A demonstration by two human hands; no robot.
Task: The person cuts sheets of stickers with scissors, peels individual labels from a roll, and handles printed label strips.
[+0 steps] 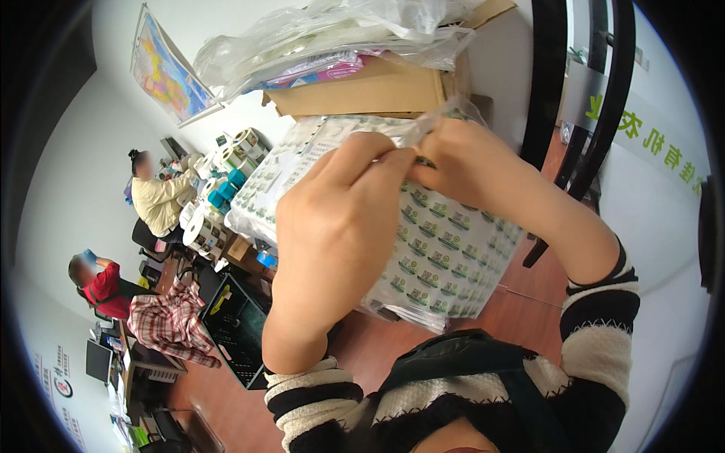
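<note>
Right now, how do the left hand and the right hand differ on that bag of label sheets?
The left hand fills the foreground with its back to the camera, fingers curled onto the plastic bag of label sheets; the right hand sits farther back and higher. The left forearm rises upright; the right slants in from the lower right. Both pinch the bag's clear top edge and wear striped sleeves.

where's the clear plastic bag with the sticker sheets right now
In the head view it sits centre frame: the bag of sticker sheets is held up by the left hand and right hand, below the cardboard box.
</note>
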